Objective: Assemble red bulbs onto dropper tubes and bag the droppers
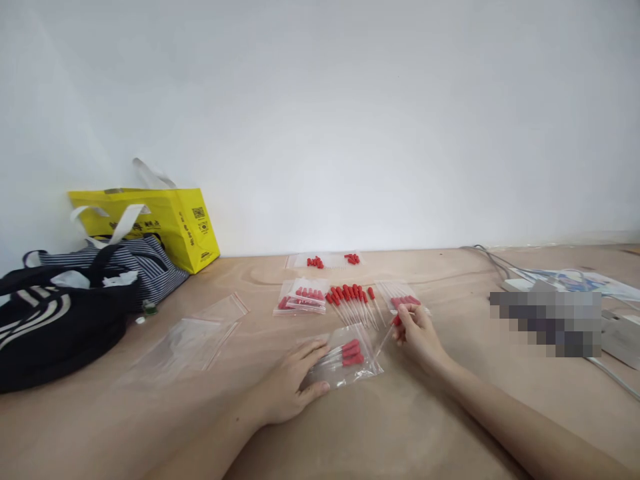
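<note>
My left hand [295,383] lies with its fingers apart on the left edge of a clear zip bag [367,363], which contains several red-capped droppers [353,350]. To its right, my right hand [417,337] pinches a single dropper [397,321] by its red bulb, the clear tube slanting down-left beside the bag's opening side. Several loose droppers [355,293] are fanned out beyond the bag. Filled bags stand on either side of them: a small stack [303,298] on the left and one bag [385,289] behind my right hand.
Flat bags [190,340] lie at the left, near black [60,327], striped [155,270] and yellow bags [195,227]. Red bulbs [315,263] rest on plastic by the wall [350,133]. Cables [493,257], papers [590,281] and a blurred-out object [550,323] are at right.
</note>
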Available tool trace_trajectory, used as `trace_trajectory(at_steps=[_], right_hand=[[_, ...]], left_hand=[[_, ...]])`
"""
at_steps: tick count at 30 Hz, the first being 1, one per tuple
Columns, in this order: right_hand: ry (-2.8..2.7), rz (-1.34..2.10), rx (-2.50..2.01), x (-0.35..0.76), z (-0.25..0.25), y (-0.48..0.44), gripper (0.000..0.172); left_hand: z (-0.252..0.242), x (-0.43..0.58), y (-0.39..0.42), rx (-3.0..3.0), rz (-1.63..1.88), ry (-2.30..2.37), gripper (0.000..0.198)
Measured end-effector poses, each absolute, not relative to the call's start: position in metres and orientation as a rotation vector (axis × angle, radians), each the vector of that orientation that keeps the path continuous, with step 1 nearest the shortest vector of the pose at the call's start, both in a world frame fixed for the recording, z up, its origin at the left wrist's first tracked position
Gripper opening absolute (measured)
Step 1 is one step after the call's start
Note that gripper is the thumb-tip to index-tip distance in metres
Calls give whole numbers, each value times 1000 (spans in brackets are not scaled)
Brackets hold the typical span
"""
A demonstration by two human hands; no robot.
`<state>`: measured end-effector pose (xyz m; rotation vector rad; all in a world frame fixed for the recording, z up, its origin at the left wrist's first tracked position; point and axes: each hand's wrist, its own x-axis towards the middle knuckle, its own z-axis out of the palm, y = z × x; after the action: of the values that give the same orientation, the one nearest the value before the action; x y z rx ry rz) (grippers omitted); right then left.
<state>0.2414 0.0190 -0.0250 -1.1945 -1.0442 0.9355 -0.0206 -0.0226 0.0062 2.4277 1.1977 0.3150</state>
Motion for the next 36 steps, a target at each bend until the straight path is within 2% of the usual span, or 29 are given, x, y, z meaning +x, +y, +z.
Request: trace_trajectory(at_steps=[6,13,25,36], right_hand=[[-935,1068,-1119,229,-31,7,40],[-1108,1184,-1020,210,-30,-13,40],[-919,727,-1157,260,-28,24,41],[-846,928,-1086,251,-33,20,45]], left_hand=[[9,-20,-23,2447,242,1211,51],[8,-19,-23,2454,251,1214,52],[7,-21,-23,2454,242,1218,52],[8,-21,-24,2461,262,1208,51]])
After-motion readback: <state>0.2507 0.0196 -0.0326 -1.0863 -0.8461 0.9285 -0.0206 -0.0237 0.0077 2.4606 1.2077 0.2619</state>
